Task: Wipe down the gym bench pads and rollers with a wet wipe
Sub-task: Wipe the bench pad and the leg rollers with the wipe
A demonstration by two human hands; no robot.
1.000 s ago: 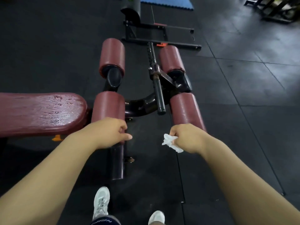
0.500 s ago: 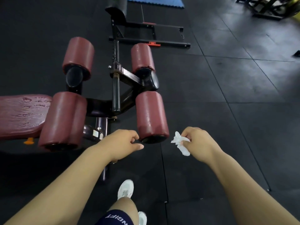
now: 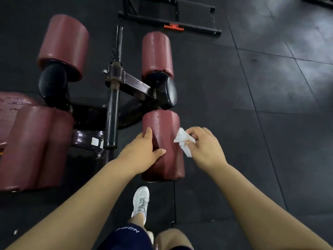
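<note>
Several maroon rollers stick out from the black bench frame (image 3: pixel 115 112). My left hand (image 3: pixel 142 152) grips the left side of the near right roller (image 3: pixel 166 127), thumb across its top. My right hand (image 3: pixel 203 147) pinches a crumpled white wet wipe (image 3: pixel 183 141) against that roller's right side. The roller's surface glistens wet. The far right roller (image 3: pixel 156 53) and far left roller (image 3: pixel 64 46) lie beyond. A near left roller (image 3: pixel 36 147) is at the left, with the maroon bench pad (image 3: pixel 9 109) partly hidden behind it.
A black bar (image 3: pixel 112 112) points toward me between the rollers. A black floor frame (image 3: pixel 171 20) with an orange tab lies ahead. Black rubber floor tiles stretch to the right. My white shoe (image 3: pixel 140 201) stands just below the near right roller.
I have stepped rightward and closer. My left hand, free before, now holds the near right roller, and my right hand has brought the wipe onto its side.
</note>
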